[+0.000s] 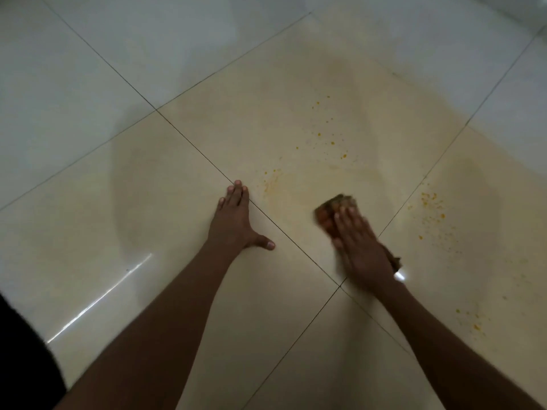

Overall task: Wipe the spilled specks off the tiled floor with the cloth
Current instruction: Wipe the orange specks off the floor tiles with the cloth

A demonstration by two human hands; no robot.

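On floor: right hand flat atop cloth

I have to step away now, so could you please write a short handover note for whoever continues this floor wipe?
Left hand: flat on the tiled floor, empty, bracing.
Right hand: pressed flat on the stained cloth, blurred mid-wipe.
Done: cannot tell how much; the tile near the cloth shows only faint smears.
Left: orange specks ahead of the cloth, a small patch near the left fingertips, and clusters on the right-hand tile and nearer.
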